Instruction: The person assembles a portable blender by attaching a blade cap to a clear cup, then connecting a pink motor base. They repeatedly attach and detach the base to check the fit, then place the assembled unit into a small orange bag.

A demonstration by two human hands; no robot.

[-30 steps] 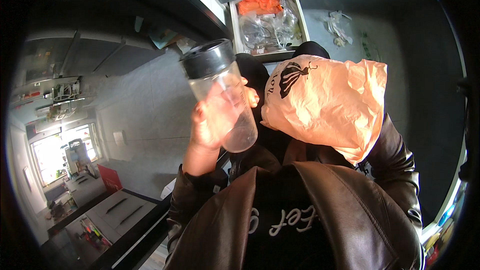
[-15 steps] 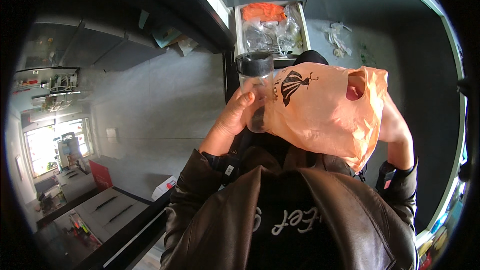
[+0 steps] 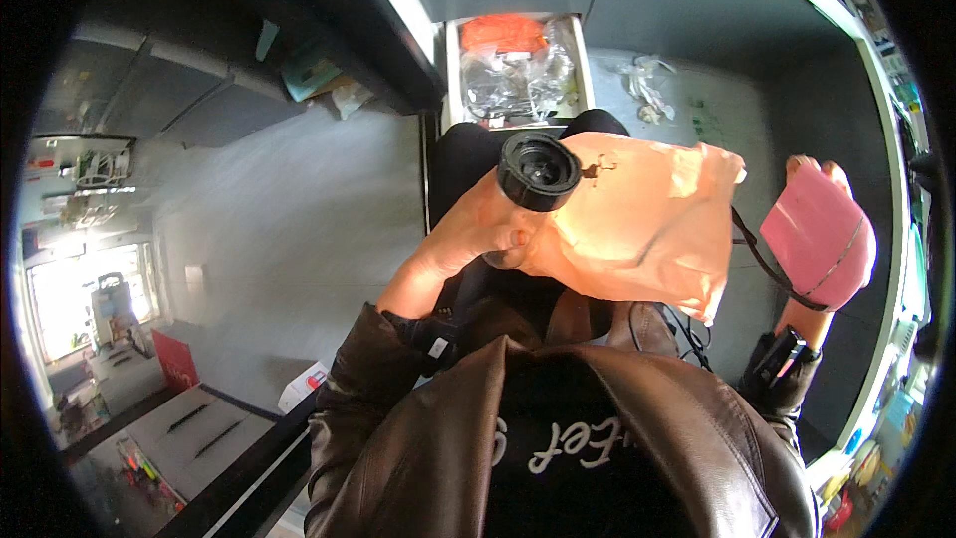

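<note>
The bottle was at the person's left hand [image 3: 468, 234], in front of the left end of a pale orange plastic bag [image 3: 647, 229]. Its black lid [image 3: 539, 171] was round, with a ridged side and a recessed top turned toward the camera; the clear, smooth body below was largely covered by the hand. The left fingers were clamped around that body, the thumb lying across the near side. Whether they also gripped the bag could not be told.

The bag was thin and creased, sunlit to a soft glow, with crumpled edges at its right end and part of a dark printed figure near the top. It lay over the person's dark-clothed lap.

Well apart on the right, the right hand [image 3: 800, 166] was closed on a pink pouch [image 3: 822, 239], a smooth, rounded shape with a dark seam and a thin dark strap [image 3: 763, 259] looping toward the bag. Two of its fingertips showed over the pouch's upper edge; the rest were hidden behind it.

Beyond the knees, an open white-walled drawer [image 3: 585, 90] held glossy, crinkled clear plastic [image 3: 488, 80] and a bright orange plastic bundle [image 3: 503, 34].
</note>
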